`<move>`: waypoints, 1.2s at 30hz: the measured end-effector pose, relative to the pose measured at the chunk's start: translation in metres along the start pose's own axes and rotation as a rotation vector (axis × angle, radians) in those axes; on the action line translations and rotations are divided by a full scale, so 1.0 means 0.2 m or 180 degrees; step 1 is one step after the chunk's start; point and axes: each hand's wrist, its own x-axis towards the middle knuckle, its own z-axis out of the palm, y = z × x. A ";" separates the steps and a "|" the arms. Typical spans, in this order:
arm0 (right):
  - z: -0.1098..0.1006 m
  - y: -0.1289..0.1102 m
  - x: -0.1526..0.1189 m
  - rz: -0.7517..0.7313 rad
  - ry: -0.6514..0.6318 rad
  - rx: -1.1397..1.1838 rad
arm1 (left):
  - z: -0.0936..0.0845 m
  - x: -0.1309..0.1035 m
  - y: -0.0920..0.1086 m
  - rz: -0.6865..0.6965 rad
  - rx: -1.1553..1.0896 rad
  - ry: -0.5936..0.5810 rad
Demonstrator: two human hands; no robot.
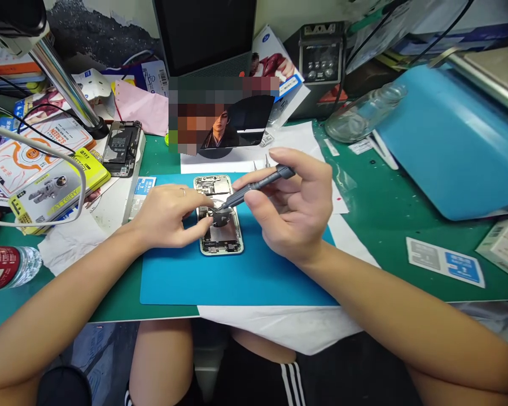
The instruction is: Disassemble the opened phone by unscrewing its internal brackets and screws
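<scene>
An opened smartphone (222,239) lies on the blue mat (237,285), its inner parts bare. My left hand (173,214) reaches in from the left, with index finger and thumb bent together at a small dark part (220,219) around the middle of the phone. Whether those fingertips grip that part or only rest by it is hard to see. In my right hand (298,208) is a slim dark grey screwdriver (258,185), held slantwise between thumb and fingers. Its tip points down into the phone, close to my left fingertips.
Left stand battery boxes (55,189), another opened phone (122,148) and a bottle (8,268). A lit screen (237,121) leans at the back. A glass jar (364,113) lies tipped at right, near a blue sheet (444,141). White paper (296,141) lies partly under the mat.
</scene>
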 end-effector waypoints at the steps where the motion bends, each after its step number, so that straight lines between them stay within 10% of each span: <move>1: 0.00 0.00 0.00 0.0004 0.0013 0.0016 | 0.00 0.00 0.00 0.0068 0.0029 -0.0035; 36: -0.01 0.04 0.00 -0.0073 -0.0074 0.0079 | 0.03 0.00 -0.03 0.0396 0.0499 0.0140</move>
